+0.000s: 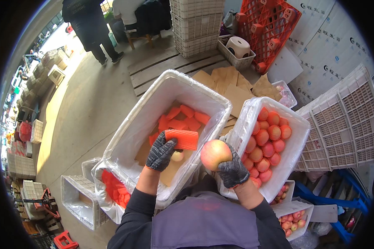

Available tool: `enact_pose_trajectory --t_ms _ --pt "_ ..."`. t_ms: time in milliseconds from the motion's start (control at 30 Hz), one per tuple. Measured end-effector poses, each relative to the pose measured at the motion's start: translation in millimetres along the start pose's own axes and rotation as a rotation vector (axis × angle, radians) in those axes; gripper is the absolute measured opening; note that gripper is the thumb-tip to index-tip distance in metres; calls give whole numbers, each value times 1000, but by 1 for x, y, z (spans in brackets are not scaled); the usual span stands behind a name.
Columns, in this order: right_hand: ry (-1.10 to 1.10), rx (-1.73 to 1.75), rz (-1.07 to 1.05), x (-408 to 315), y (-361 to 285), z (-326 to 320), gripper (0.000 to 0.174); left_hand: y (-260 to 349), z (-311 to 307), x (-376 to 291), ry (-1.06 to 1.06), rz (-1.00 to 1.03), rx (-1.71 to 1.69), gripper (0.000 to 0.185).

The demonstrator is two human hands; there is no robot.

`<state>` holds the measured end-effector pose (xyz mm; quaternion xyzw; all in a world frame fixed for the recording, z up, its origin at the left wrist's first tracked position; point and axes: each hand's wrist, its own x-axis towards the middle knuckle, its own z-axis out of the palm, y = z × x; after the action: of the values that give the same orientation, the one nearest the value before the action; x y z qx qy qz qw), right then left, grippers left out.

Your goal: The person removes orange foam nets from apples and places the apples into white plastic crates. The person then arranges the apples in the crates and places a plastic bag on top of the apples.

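My left hand (160,153), in a grey knit glove, grips a flattened red foam net sleeve (184,139) above a white plastic-lined crate (132,116). More red foam sleeves (178,124) lie on brown cardboard in this crate, and a pale apple (177,156) shows just below my left hand. My right hand (233,169), gloved alike, holds a large bare red-yellow apple (216,154) between the two crates. Beside it on the right, a second lined crate (294,124) holds rows of apples in red foam nets (263,149).
A bag of red foam sleeves (115,186) and an empty crate (81,199) stand at left. Cardboard sheets (224,81) lie beyond the crates. Crates of loose apples (291,222) are at lower right, stacked crates (339,121) at right. A person (87,28) stands at upper left.
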<state>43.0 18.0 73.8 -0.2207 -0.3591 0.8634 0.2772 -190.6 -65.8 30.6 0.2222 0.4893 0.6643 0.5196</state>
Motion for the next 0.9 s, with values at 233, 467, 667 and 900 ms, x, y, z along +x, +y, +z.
enact_pose_trajectory --t_ms 233,467,667,900 --pt "-261 -68 128 3 -4 32 81 24 7 -32 17 449 572 26" --pt "-378 149 142 10 2 63 87 -8 3 -41 -170 437 633 32" --pt "-126 238 230 -3 31 20 77 -15 16 -39 -419 371 913 51" --pt "-20 -136 -15 3 14 21 90 -31 26 -30 -301 -32 -52 43"
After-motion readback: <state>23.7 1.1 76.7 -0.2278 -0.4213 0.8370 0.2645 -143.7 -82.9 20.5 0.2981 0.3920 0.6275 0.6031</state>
